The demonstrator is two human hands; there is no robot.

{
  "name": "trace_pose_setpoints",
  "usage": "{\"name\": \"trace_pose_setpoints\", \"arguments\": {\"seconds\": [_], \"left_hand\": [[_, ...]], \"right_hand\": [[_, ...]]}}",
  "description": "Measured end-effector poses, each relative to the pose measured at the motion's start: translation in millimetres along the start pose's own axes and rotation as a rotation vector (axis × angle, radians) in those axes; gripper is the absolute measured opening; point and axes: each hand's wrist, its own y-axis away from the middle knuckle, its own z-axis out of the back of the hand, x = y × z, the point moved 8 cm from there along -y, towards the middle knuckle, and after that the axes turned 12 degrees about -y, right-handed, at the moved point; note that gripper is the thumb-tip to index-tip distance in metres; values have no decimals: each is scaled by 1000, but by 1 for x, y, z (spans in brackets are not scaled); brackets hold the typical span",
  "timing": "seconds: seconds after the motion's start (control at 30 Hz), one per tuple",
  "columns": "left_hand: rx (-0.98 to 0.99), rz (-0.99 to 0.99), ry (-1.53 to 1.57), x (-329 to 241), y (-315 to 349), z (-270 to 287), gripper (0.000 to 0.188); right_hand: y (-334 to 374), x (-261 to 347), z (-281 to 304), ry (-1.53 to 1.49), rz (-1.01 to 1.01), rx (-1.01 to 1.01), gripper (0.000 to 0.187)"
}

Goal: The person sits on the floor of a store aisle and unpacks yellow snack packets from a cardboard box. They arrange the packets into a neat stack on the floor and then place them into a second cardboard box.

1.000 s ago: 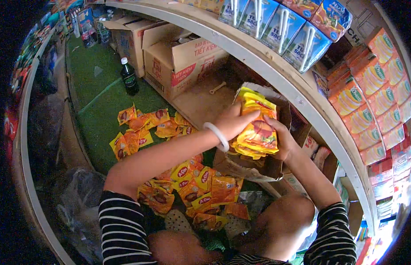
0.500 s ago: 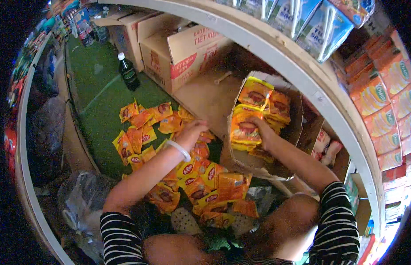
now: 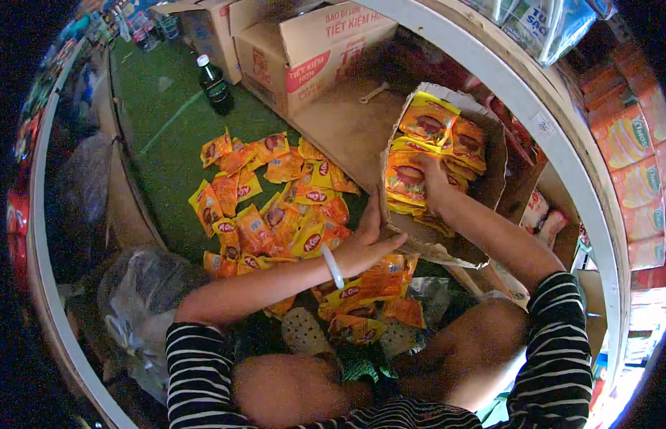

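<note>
- Left hand open, fingers spread, braced on the near edge of the box.
- Right hand inside the box, gripping packets stacked there.
- More packets scattered left of the box, on green mat.

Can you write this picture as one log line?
left hand: braces brown cardboard box | right hand: presses yellow-orange foil packets inside | more on green mat

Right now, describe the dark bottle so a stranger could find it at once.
Start at the green mat on the floor, strewn with yellow and orange sachets. Follow it toward the brown cardboard boxes at its far end. The bottle stands upright beside them, the only dark green thing with a white cap.
</note>
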Motion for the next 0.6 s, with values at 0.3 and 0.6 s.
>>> {"name": "trace_pose_setpoints", "arguments": {"seconds": [0.3, 0.6], "left_hand": [[-193, 57, -664, 106, 9, 105, 62], [-289, 683, -1304, 243, 75, 280, 79]], "right_hand": [[13, 25, 51, 202, 69, -63, 53], [223, -10, -204, 1067, 1247, 771, 8]]}}
